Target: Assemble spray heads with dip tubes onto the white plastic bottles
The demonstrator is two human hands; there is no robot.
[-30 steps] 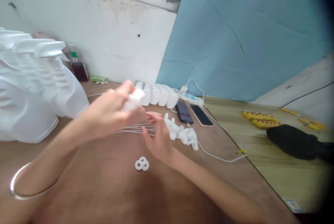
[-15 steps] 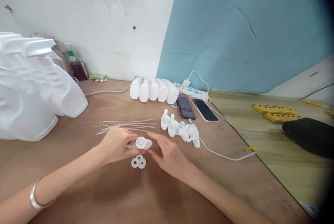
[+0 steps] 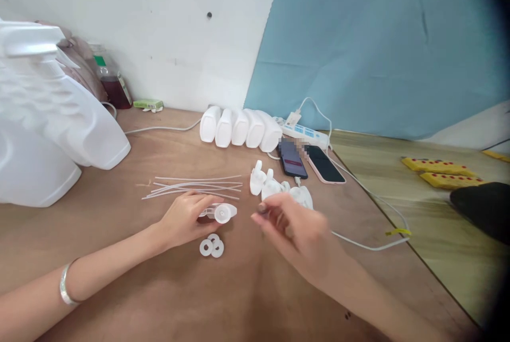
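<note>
My left hand (image 3: 188,217) is closed around a white plastic spray trigger head (image 3: 222,213), its round end facing up. Just below it, white ring washers (image 3: 206,247) lie overlapping on the table. Thin white dip tubes (image 3: 191,187) are spread behind my left hand. My right hand (image 3: 297,230) is raised to the right, thumb and forefinger drawn together; whatever is between them, if anything, I cannot make out. Beyond it, partly covered by the hand, is a cluster of more white trigger heads (image 3: 272,188).
Large white bottles (image 3: 95,124) with spray heads stand at left. At the back are a bottle of dark liquid (image 3: 115,87), a row of white oblong plastic pieces (image 3: 239,128), a power strip (image 3: 308,134) and two phones (image 3: 324,164). A white cable (image 3: 370,248) curves along the table's right side.
My right hand has moved away from the trigger head, rightward toward the cluster, and its fingers have drawn together. The left hand keeps its hold. The view has shifted slightly.
</note>
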